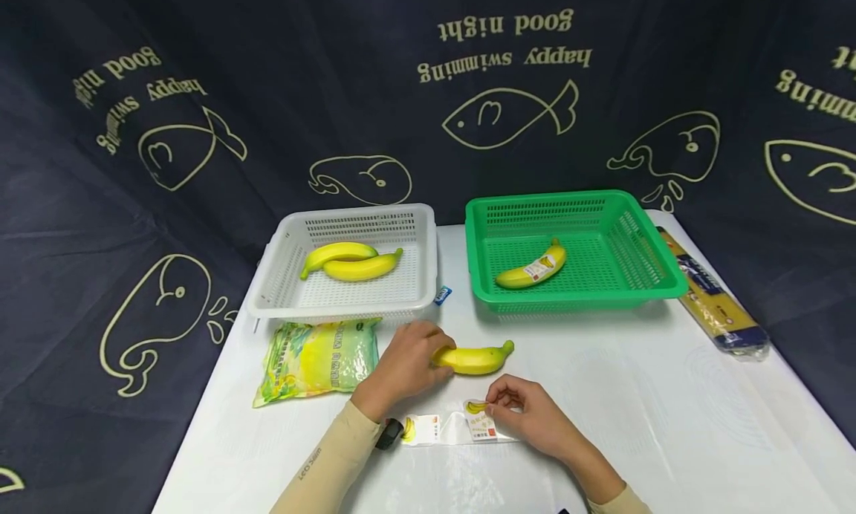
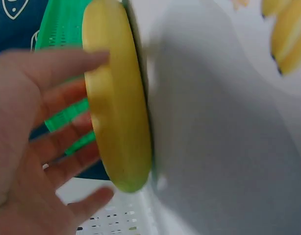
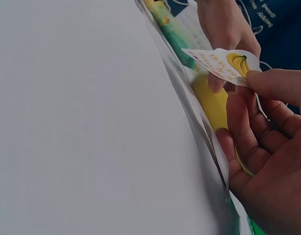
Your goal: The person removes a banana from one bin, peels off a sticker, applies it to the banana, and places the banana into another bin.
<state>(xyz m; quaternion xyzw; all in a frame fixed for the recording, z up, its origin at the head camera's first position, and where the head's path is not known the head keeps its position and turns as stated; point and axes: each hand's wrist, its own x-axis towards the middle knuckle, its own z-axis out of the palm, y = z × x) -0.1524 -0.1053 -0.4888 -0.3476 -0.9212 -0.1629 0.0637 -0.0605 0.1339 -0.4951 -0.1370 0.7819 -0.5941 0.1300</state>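
Observation:
A yellow banana point(image 1: 475, 359) lies on the white table in the head view, its stem to the right. My left hand point(image 1: 416, 358) holds its left end. In the left wrist view the thumb lies over the banana point(image 2: 118, 98) and the fingers are behind it. Between thumb and finger, my right hand point(image 1: 528, 414) pinches a white sticker point(image 1: 479, 423) with a banana picture. The right wrist view shows this sticker point(image 3: 224, 64) raised at an angle. Under the right hand lies a clear strip point(image 1: 451, 434), which carries another sticker point(image 1: 423, 428) at its left.
A white basket point(image 1: 267, 295) at the back left contains two bananas. To its right, a green basket point(image 1: 582, 298) contains one banana bearing a label. A yellow-green packet point(image 1: 321, 358) lies left of my left hand. At the right edge rests a long yellow-and-blue package point(image 1: 715, 298).

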